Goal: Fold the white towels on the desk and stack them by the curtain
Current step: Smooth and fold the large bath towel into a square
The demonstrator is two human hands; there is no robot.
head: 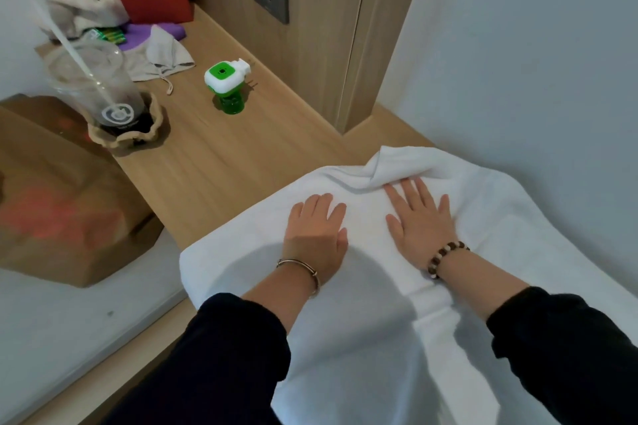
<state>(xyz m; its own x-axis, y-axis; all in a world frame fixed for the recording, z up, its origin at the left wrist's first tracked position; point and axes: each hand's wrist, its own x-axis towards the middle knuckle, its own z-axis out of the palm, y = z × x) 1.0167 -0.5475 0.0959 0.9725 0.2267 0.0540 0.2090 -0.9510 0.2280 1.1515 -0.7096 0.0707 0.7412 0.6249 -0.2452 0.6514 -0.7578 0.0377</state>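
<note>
At the desk's [224, 162] left edge I see a plastic cup [100, 86] with a straw. Further right, towards the back edge, stands a green-and-white plug-in repellent [226, 79]. My left hand [316, 231] lies flat on the white towel [362, 321], its fingers [326, 205] straight and slightly apart, gripping nothing. The towel covers the desk's near right part and hangs over its front edge, spread beneath both palms. My right hand [423, 224] presses flat just beside the left. Its fingers are splayed, their tips touching a raised fold at the towel's far edge, and they hold nothing.
</note>
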